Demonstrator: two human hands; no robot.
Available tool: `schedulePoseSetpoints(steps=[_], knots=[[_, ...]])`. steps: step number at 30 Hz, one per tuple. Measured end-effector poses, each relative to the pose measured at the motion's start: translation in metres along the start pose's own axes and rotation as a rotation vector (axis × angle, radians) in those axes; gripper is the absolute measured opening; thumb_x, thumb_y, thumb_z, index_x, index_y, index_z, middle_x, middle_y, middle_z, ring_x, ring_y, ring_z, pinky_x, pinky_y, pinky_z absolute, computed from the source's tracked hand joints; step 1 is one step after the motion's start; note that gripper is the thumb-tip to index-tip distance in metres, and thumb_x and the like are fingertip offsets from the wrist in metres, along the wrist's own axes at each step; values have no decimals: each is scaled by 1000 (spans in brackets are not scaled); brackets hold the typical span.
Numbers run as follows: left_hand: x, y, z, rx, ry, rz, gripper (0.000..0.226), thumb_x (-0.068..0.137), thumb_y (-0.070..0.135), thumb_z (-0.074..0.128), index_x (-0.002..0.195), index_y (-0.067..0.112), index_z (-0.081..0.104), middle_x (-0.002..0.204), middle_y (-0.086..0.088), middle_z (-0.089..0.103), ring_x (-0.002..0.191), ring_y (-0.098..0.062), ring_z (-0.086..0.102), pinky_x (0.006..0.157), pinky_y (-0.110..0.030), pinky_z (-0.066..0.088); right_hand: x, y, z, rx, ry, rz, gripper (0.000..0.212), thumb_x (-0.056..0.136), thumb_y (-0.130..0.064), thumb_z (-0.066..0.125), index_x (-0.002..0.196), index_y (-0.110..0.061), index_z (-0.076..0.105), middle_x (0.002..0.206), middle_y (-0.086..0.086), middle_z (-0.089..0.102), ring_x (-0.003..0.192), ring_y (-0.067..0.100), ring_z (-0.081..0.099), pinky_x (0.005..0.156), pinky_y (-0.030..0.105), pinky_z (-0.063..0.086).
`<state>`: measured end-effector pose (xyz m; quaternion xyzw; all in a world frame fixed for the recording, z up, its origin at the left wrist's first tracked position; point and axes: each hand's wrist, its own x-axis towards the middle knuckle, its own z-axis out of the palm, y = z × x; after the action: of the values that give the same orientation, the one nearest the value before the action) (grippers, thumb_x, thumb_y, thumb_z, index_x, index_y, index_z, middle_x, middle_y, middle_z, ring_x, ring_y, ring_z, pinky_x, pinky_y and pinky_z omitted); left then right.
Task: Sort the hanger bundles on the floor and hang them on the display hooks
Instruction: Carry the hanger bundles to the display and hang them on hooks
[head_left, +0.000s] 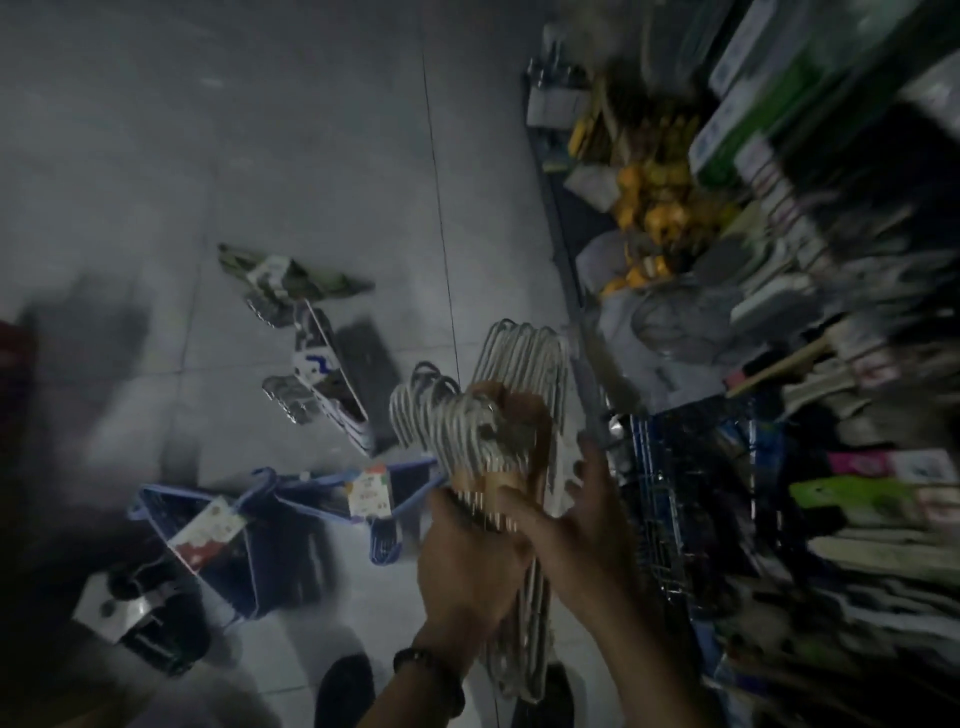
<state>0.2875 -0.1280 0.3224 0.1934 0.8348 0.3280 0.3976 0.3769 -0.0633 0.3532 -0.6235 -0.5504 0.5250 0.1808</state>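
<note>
Between the two hands, a bundle of white hangers (519, 374) is held upright, and its hooks stand above the fingertips. The left hand (467, 561) has its fingers curled round the lower part of the bundle and clamps it. The right hand (576, 525) lies against the side of the bundle with fingers (589, 470) straight and apart, and it seems only to steady it. I judge that the step in hand is bringing one sorted bundle to the display. To the right of the right fingers is the crowded shelf (779, 312), but it is blurred and I cannot find a free hook there. The next move calls for lifting the hanger hooks level with a peg and sliding them on together. To the left of the left fingers, on the floor (260, 130), lie blue hanger bundles (322, 499), a green one (291, 275) and a black and white one (332, 384). Their card labels (369, 491) carry print, but no word can be read.
</note>
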Motion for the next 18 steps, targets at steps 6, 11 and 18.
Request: schedulePoseSetpoints(steps=[6,11,18], knots=[[-82,94,-47,280,63,203,77,98,46,56,159,25,15,143,-1,53,117,-25,66,79,-31,50,-57,-129,-16,64,260,-102,95,58,-48,98,140,-39,52,110,-29,46,102,-5,46,84,5,30],[-132,166,-83,277,38,386,47,95,49,62,132,36,36,119,8,63,99,-19,71,79,-40,58,-94,-202,-58,251,358,-54,66,70,-54,93,126,-35,65,124,-15,67,120,17,60,98,16,44],[-207,256,-120,187,-146,845,69,99,33,65,158,23,32,153,0,51,141,-20,52,111,-23,44,-136,-293,-149,243,506,-102,62,70,-48,86,120,-14,74,118,9,75,109,36,69,88,35,52]])
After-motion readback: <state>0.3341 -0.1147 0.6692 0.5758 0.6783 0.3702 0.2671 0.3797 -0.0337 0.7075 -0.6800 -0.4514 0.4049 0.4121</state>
